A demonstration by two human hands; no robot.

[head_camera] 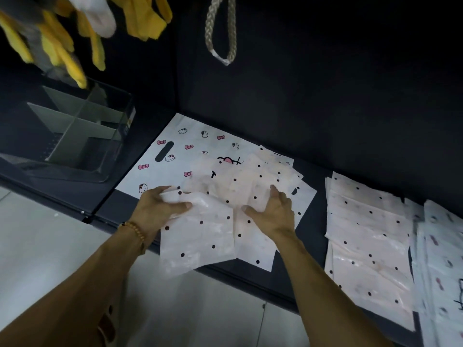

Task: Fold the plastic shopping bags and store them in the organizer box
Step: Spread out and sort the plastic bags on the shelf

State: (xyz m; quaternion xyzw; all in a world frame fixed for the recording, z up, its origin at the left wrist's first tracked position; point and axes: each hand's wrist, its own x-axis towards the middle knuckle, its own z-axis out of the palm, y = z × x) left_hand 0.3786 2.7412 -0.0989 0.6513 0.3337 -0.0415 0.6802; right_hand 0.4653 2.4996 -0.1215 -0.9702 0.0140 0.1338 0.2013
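Hands both on dotted bag [215, 226]: left hand [160, 204] gripped folded edge, right hand [271, 211] pressed flat, fingers spread, on desk [298, 279].

Dark shelf [295, 269]: clear divided box [82, 136] left, cartoon-print bag [180, 151] middle, dotted bag stack [368, 236] right, probably more beyond.

Both hands [160, 204] on polka-dot bag [213, 236]
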